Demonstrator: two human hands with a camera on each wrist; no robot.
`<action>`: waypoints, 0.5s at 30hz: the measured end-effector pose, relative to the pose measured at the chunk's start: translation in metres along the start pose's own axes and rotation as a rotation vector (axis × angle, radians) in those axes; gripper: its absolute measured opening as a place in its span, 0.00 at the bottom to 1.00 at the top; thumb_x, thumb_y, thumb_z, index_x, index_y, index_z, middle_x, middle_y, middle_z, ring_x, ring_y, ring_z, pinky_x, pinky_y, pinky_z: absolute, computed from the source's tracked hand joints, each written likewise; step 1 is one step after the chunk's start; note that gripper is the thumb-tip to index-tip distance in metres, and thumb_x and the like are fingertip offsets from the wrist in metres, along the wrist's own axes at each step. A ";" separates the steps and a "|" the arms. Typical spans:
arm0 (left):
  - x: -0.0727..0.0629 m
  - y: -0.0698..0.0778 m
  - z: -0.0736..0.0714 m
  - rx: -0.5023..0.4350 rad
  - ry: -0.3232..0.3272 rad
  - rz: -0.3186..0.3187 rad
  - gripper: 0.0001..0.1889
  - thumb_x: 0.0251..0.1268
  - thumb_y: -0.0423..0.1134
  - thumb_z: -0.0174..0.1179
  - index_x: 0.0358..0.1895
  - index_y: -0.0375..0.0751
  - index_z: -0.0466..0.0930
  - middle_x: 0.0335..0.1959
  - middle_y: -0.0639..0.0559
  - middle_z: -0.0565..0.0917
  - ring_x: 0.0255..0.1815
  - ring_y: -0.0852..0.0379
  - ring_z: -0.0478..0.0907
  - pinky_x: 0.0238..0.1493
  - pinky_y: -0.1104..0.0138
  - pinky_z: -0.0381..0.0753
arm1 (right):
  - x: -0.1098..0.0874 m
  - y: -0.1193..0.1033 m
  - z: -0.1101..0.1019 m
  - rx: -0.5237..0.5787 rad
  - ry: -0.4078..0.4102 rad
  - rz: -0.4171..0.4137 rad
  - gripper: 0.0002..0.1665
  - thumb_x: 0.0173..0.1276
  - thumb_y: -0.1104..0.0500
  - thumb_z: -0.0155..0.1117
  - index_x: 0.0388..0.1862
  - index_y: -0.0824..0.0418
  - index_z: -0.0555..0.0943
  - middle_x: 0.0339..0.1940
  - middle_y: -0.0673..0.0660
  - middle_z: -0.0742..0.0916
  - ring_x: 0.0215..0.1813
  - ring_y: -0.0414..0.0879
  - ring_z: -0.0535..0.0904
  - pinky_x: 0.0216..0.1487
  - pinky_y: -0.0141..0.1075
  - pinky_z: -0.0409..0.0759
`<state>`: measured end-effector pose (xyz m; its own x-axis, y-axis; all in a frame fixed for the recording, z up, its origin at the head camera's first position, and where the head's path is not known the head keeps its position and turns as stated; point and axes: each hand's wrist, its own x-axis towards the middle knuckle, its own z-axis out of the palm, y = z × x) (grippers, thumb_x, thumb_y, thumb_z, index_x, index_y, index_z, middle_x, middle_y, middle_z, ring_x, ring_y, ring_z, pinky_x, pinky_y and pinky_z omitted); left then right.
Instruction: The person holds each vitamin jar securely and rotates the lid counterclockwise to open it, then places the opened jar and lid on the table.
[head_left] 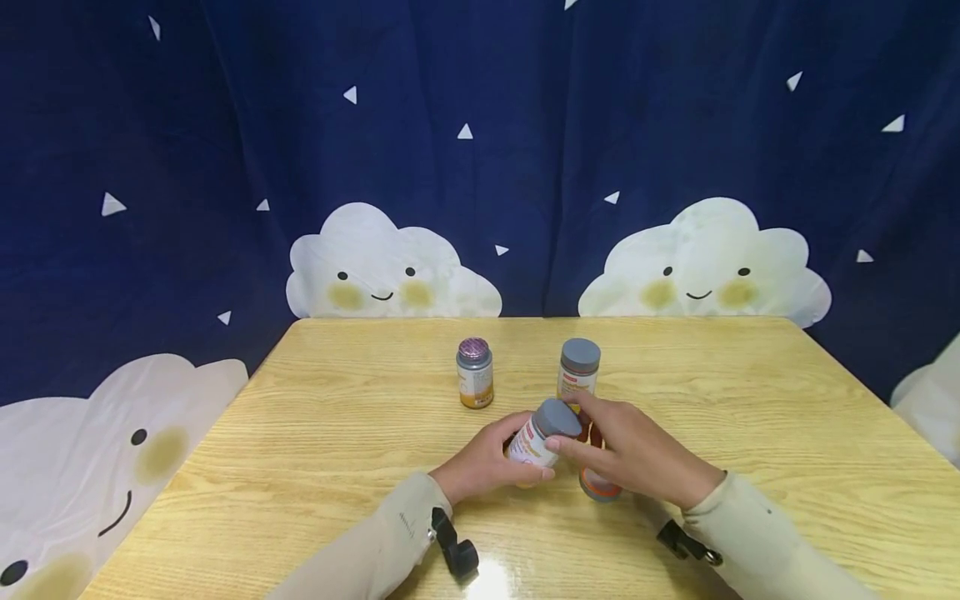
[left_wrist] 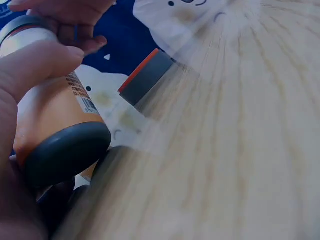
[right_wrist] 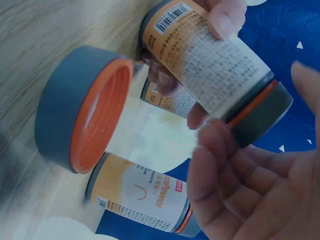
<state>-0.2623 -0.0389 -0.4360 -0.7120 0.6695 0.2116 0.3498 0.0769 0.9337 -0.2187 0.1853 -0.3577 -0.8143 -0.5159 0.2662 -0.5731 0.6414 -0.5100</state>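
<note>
My left hand (head_left: pixel 487 460) grips a supplement bottle (head_left: pixel 528 447) round its white and orange body, tilting it to the right over the table. A grey cap (head_left: pixel 558 418) sits on the bottle's top. Beside that cap is my right hand (head_left: pixel 633 446), its fingers loosely bent; in the right wrist view the fingertips (right_wrist: pixel 215 135) are right at the cap's edge and the thumb stands apart from it. Below my right hand a loose grey lid (right_wrist: pixel 75 110) with an orange inside rests on the table, its hollow side showing.
A capped bottle (head_left: pixel 579 375) stands behind my right hand. Further left stands a bottle (head_left: pixel 476 379) without a cap, its purple foil seal showing. The wooden table (head_left: pixel 360 375) ends at a dark blue curtain (head_left: pixel 525 167) with cloud faces.
</note>
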 end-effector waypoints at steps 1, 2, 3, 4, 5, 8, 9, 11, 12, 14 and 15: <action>0.000 0.000 0.000 0.009 -0.007 0.000 0.27 0.56 0.39 0.69 0.60 0.59 0.74 0.45 0.54 0.80 0.44 0.58 0.78 0.47 0.64 0.79 | 0.000 -0.001 0.000 0.004 0.014 -0.001 0.23 0.66 0.36 0.60 0.51 0.48 0.73 0.26 0.41 0.80 0.25 0.37 0.76 0.26 0.31 0.75; 0.000 0.000 0.000 0.019 -0.012 -0.003 0.27 0.55 0.39 0.70 0.59 0.59 0.74 0.44 0.54 0.80 0.43 0.58 0.78 0.46 0.64 0.79 | 0.000 -0.001 0.000 0.006 0.026 -0.004 0.21 0.67 0.37 0.60 0.50 0.48 0.74 0.25 0.41 0.80 0.24 0.37 0.75 0.26 0.31 0.75; 0.000 0.000 0.000 0.025 -0.017 -0.006 0.27 0.55 0.39 0.70 0.59 0.58 0.74 0.44 0.54 0.79 0.42 0.58 0.78 0.45 0.64 0.79 | 0.000 -0.002 0.000 0.003 0.039 -0.008 0.20 0.67 0.37 0.60 0.47 0.47 0.74 0.23 0.41 0.79 0.24 0.37 0.75 0.25 0.31 0.74; 0.000 0.000 -0.001 0.032 -0.020 -0.008 0.27 0.55 0.39 0.70 0.60 0.58 0.74 0.44 0.54 0.79 0.42 0.58 0.77 0.45 0.65 0.79 | 0.001 -0.002 0.001 -0.002 0.050 -0.009 0.18 0.66 0.37 0.60 0.45 0.46 0.74 0.22 0.41 0.79 0.23 0.37 0.74 0.24 0.31 0.73; 0.000 0.000 -0.001 0.040 -0.020 -0.011 0.29 0.55 0.40 0.70 0.61 0.58 0.72 0.44 0.54 0.79 0.42 0.59 0.77 0.45 0.65 0.79 | 0.001 -0.002 0.001 -0.012 0.061 -0.009 0.17 0.66 0.37 0.60 0.43 0.46 0.74 0.20 0.41 0.78 0.22 0.36 0.73 0.23 0.31 0.72; 0.000 -0.001 -0.001 0.061 -0.012 -0.013 0.33 0.55 0.41 0.70 0.65 0.60 0.68 0.47 0.55 0.78 0.43 0.58 0.77 0.45 0.65 0.78 | 0.001 -0.003 0.001 -0.052 0.094 0.001 0.18 0.65 0.36 0.61 0.39 0.47 0.74 0.17 0.40 0.76 0.19 0.34 0.70 0.20 0.30 0.70; 0.000 -0.001 -0.002 0.064 -0.010 -0.015 0.34 0.55 0.42 0.70 0.66 0.61 0.66 0.48 0.55 0.77 0.44 0.58 0.76 0.45 0.64 0.78 | 0.001 -0.003 0.002 -0.067 0.103 0.013 0.19 0.65 0.36 0.61 0.39 0.48 0.74 0.16 0.41 0.75 0.19 0.34 0.69 0.19 0.30 0.69; 0.000 0.000 -0.002 0.075 -0.003 -0.019 0.36 0.56 0.43 0.70 0.68 0.64 0.63 0.51 0.55 0.76 0.46 0.58 0.76 0.47 0.64 0.78 | 0.001 -0.004 0.002 -0.091 0.115 0.052 0.21 0.65 0.35 0.61 0.38 0.51 0.75 0.15 0.41 0.74 0.18 0.34 0.68 0.19 0.30 0.68; 0.000 0.000 -0.002 0.080 0.001 -0.023 0.37 0.56 0.44 0.70 0.68 0.65 0.63 0.52 0.56 0.75 0.47 0.58 0.75 0.48 0.64 0.77 | 0.001 -0.004 0.002 -0.098 0.119 0.076 0.22 0.65 0.35 0.60 0.37 0.52 0.75 0.15 0.42 0.74 0.18 0.34 0.68 0.18 0.31 0.67; 0.000 0.000 -0.001 0.096 0.009 -0.031 0.37 0.56 0.45 0.70 0.68 0.65 0.62 0.54 0.57 0.75 0.48 0.58 0.75 0.49 0.64 0.76 | 0.001 -0.005 0.002 -0.114 0.124 0.129 0.25 0.65 0.34 0.59 0.34 0.54 0.75 0.15 0.44 0.72 0.17 0.35 0.66 0.17 0.31 0.66; 0.000 0.000 -0.001 0.107 0.011 -0.037 0.37 0.56 0.45 0.71 0.68 0.65 0.62 0.54 0.57 0.75 0.49 0.58 0.74 0.49 0.64 0.76 | 0.000 -0.005 0.002 -0.117 0.126 0.157 0.26 0.65 0.33 0.58 0.32 0.55 0.75 0.14 0.44 0.72 0.17 0.36 0.66 0.17 0.31 0.65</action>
<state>-0.2628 -0.0395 -0.4355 -0.7320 0.6567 0.1816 0.3858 0.1798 0.9049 -0.2159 0.1806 -0.3563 -0.8952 -0.3344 0.2946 -0.4393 0.7736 -0.4567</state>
